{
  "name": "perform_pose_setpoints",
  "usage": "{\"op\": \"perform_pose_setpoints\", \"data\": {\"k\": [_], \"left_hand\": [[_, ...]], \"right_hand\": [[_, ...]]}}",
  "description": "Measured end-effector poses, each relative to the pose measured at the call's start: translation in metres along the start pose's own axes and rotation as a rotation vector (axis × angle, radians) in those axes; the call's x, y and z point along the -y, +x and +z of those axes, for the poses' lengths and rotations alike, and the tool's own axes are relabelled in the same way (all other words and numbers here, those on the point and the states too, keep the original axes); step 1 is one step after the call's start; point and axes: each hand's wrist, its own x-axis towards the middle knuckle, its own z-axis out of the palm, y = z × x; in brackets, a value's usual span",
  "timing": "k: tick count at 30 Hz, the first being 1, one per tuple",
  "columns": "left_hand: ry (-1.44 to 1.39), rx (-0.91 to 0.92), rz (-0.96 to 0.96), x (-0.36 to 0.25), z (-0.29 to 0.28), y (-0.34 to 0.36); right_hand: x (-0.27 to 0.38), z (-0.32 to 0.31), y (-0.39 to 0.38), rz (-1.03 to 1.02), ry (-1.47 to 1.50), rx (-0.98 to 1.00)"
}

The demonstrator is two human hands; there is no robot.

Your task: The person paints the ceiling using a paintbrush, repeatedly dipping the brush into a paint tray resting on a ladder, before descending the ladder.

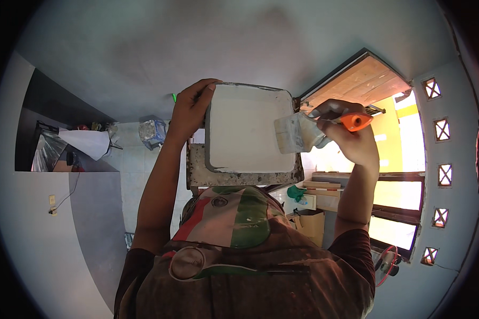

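Note:
A squarish tub of white paint [250,127] with a dark rim stands in front of my torso. It rests on a paint-spattered board or stool top [245,178]. My left hand [192,109] grips the tub's far left corner, thumb along the rim. In my right hand [351,130] is a wide paintbrush [298,134] with an orange handle end. Its whitish bristles lie over the right rim and point left across the paint. From this view I cannot tell whether the tips touch the surface.
Beyond the tub rises a pale blue-grey wall [159,58]. A wooden door leaf [351,85] juts out at the far right, beside a bright opening. On the left are a dark recess with a white sheet [85,142] and a blue bag [153,132]. Cartons [308,226] stand behind at the right.

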Motion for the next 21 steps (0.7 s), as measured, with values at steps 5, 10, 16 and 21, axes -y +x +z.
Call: {"op": "perform_pose_setpoints", "data": {"k": [5, 10, 16, 21], "left_hand": [[-0.018, 0.002, 0.003, -0.002, 0.001, 0.001], [-0.024, 0.008, 0.013, 0.002, 0.001, 0.003], [-0.026, -0.012, 0.013, 0.002, 0.001, -0.001], [0.007, 0.003, 0.019, 0.003, 0.002, 0.002]], "right_hand": [[-0.009, 0.001, -0.005, 0.065, -0.042, -0.056], [-0.007, -0.023, -0.017, 0.020, -0.043, -0.150], [0.005, -0.029, -0.033, -0.270, -0.125, 0.160], [0.009, -0.013, -0.032, -0.603, -0.330, 0.553]]}}
